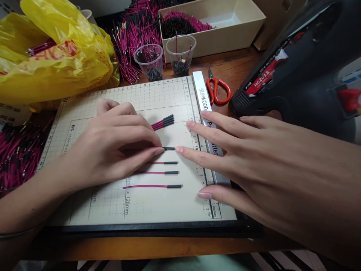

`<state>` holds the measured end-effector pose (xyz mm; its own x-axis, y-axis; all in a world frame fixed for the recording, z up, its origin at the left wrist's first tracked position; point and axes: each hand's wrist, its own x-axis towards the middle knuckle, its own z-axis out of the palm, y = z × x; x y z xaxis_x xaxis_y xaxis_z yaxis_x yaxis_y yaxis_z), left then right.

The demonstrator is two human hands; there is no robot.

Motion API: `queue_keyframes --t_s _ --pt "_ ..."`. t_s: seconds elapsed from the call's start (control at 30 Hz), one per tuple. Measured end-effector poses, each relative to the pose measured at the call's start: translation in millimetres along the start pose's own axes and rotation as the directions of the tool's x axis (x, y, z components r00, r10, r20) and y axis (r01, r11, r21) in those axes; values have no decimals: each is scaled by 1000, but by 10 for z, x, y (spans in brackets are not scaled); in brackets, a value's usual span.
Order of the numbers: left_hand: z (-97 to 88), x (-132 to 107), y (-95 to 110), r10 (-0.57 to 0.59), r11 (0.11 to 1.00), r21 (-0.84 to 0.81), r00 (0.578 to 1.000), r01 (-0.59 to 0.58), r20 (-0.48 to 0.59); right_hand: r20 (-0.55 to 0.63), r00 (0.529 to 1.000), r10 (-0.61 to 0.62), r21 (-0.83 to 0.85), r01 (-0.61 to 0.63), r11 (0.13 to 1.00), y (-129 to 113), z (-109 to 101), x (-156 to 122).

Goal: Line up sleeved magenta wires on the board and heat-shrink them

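Note:
My left hand (121,139) pinches a wire whose black sleeve (169,148) sticks out past the thumb and forefinger; the rest of that wire is hidden under the hand. The tip of one finger of my right hand (234,150) touches or nearly touches the sleeve's far end, with the fingers spread over the board's metal edge strip (200,90). Below lie three separate magenta wires with black ends, the lowest wire (145,186) showing a bare tip. A small bundle of sleeved wires (165,122) juts out beyond my left hand. All rest on a cream paper cutter board (158,207).
Red-handled scissors (216,90) and a black heat gun (270,71) lie at the right. Behind stand two plastic cups (149,62) with black sleeves and a cardboard box (225,41) of wires. A yellow bag (70,71) and wire piles (17,154) are left.

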<state>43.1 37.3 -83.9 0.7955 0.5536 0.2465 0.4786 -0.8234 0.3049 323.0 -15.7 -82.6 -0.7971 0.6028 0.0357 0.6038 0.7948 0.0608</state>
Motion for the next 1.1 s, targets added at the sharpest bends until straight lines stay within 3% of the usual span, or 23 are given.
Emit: queue_keyframes --t_s 0.5,1.1 --pt "-13 9 25 -25 1000 -13 1000 25 17 34 999 22 93 -25 995 -4 -36 52" --pt "-10 -18 23 -27 998 -48 999 28 35 17 1000 11 63 -12 998 5 -43 25"
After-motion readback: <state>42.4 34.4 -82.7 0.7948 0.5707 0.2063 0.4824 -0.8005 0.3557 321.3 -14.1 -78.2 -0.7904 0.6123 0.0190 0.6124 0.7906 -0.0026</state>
